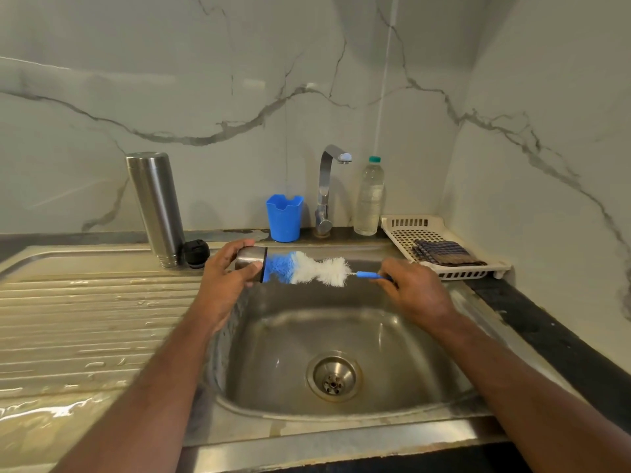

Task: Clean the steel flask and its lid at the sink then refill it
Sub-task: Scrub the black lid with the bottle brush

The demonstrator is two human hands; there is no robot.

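Steel sink [341,336] sits nearest, drain in the middle, wet ribbed drainboard to its left. Over the basin the left hand [223,281] has its fingers curled round the steel lid cup [251,261], mouth facing right, with the blue-and-white bottle brush [307,268] pushed into it; the right hand [415,291] pinches the brush's blue handle. Further back the steel flask [155,206] stands upside down on the counter, black stopper [197,253] just beside it, then blue cup [284,216], tap [327,189], plastic bottle [369,198].
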